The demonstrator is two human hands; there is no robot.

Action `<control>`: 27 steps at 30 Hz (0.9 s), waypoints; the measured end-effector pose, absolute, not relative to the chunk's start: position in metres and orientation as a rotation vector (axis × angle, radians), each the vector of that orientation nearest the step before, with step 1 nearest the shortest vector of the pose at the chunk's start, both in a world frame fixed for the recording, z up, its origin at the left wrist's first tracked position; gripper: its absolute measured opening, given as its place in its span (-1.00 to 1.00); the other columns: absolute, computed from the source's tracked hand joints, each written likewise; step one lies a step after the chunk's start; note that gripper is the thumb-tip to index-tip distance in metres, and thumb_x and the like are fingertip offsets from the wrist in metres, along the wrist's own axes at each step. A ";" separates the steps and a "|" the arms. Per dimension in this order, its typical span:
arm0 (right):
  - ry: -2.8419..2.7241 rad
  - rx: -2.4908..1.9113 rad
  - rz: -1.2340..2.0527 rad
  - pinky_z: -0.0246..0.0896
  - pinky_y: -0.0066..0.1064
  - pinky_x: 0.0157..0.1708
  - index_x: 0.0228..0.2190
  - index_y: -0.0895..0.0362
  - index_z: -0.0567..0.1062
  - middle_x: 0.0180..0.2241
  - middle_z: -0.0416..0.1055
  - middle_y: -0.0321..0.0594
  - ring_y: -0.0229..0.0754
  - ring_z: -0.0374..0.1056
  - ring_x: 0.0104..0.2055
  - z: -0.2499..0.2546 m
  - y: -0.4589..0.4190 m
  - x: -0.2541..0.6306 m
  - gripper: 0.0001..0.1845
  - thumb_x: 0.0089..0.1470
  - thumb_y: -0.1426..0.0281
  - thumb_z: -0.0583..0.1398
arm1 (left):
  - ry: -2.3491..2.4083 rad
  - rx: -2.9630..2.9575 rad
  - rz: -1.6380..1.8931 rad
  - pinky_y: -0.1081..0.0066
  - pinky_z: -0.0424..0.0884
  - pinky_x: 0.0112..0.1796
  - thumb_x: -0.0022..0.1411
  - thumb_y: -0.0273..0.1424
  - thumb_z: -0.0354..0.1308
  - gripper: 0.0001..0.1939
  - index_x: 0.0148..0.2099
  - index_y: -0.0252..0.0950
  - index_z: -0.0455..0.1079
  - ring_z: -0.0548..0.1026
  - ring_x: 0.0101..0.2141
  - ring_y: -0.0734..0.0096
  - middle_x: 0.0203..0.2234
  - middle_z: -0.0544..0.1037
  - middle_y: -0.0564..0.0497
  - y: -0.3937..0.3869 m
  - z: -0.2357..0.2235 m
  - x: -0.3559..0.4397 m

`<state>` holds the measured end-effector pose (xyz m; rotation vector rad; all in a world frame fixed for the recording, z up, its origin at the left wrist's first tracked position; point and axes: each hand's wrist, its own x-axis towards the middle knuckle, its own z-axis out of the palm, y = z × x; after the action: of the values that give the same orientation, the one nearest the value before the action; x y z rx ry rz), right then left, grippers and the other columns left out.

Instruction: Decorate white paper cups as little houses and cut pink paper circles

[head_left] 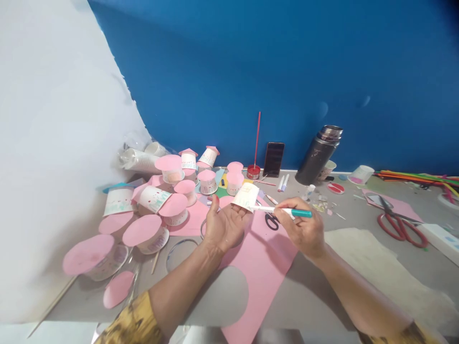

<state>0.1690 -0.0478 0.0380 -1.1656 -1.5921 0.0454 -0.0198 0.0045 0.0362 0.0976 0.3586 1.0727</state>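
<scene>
My left hand (228, 225) is turned palm up and supports a small white paper cup (246, 196) at its fingers; the thumb stands apart. Yellow and green marks show on the cup's side. Some fingertips are hidden by the cup. Between thumb and fingers, my right hand (301, 228) grips a white marker (268, 209) with a teal end, its tip touching or very close to the cup near the rim. Under both hands lies a pink paper sheet (265, 267) with round cut-outs.
Decorated cups with pink paper discs (142, 232) crowd the left. Along the blue wall stand a phone (274, 159) and a dark flask (317, 157). Black-handled scissors (271, 221) lie between the hands. Red-handled scissors (399, 227) rest at right, near pipe cleaners (412, 177).
</scene>
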 end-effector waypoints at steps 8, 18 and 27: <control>-1.534 -1.163 0.109 0.28 -0.47 -0.54 -0.39 0.06 0.51 -0.55 0.52 -0.35 -0.26 0.42 -0.56 0.039 -0.046 0.171 -0.91 0.19 0.36 0.26 | 0.362 0.083 1.075 0.17 0.55 0.00 0.43 0.02 -0.08 -0.23 0.37 -0.55 0.13 0.58 0.07 -0.01 0.07 0.55 -0.46 0.008 0.033 -0.024; -1.325 -1.102 0.282 0.46 -0.33 -0.33 -0.04 0.03 0.54 -0.24 0.64 -0.18 -0.16 0.54 -0.34 0.031 -0.028 0.184 -0.73 0.31 0.19 0.19 | 0.338 0.125 0.968 0.21 0.55 -0.05 0.44 0.07 -0.14 -0.17 0.40 -0.56 0.06 0.63 -0.03 0.04 -0.01 0.61 -0.41 0.005 0.037 -0.026; -1.338 -0.976 0.984 0.45 -0.34 -0.25 0.02 0.02 0.54 0.01 0.55 -0.11 -0.04 0.51 -0.10 0.017 -0.014 0.193 -0.43 0.00 0.08 0.43 | 0.262 0.244 0.715 0.25 0.50 -0.05 0.46 0.06 -0.19 -0.14 0.39 -0.65 0.09 0.64 -0.06 0.05 -0.01 0.61 -0.43 -0.006 0.031 -0.022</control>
<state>0.1932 -0.0140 0.0168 -0.9760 -1.3382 0.9842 -0.0216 -0.0064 0.0315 0.2436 0.2617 0.7145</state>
